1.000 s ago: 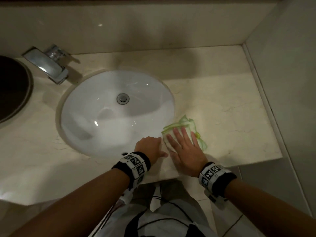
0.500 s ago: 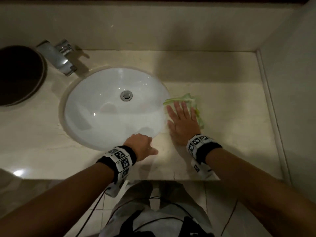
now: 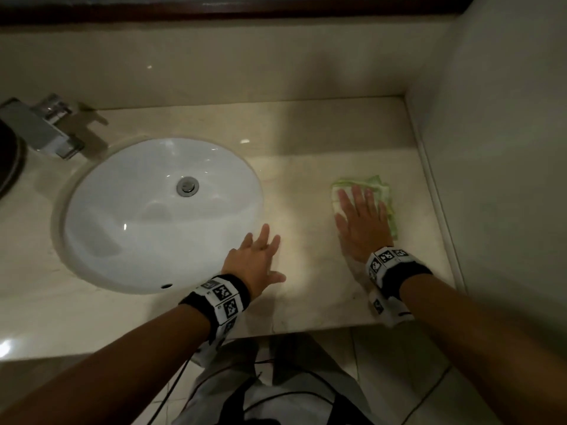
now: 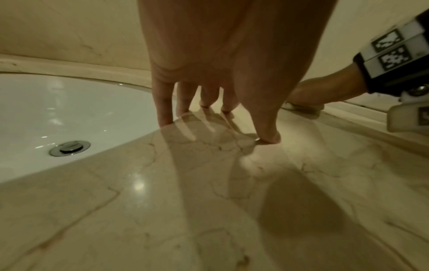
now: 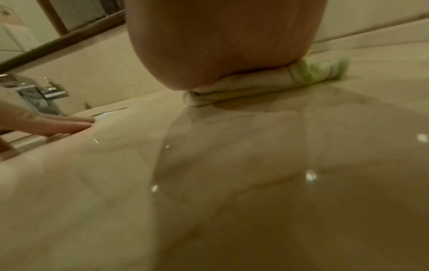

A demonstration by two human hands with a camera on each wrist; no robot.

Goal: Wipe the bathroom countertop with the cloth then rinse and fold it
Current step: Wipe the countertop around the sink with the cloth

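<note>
So the right hand (image 3: pixel 363 223) was flat, fingers spread, pressing the cloth (image 3: pixel 382 191) onto the countertop (image 3: pixel 300 185) at center right of the head view, near the side wall. The left hand (image 3: pixel 256 263) was open too, fingertips propped on the stone just beside the sink (image 3: pixel 122 216) rim (holding nothing). The cloth looked soft, light and folded in layers, probably damp, so I'd guess it slides easily under a flat palm; for rinsing, pinching a folded edge seems best.
</note>
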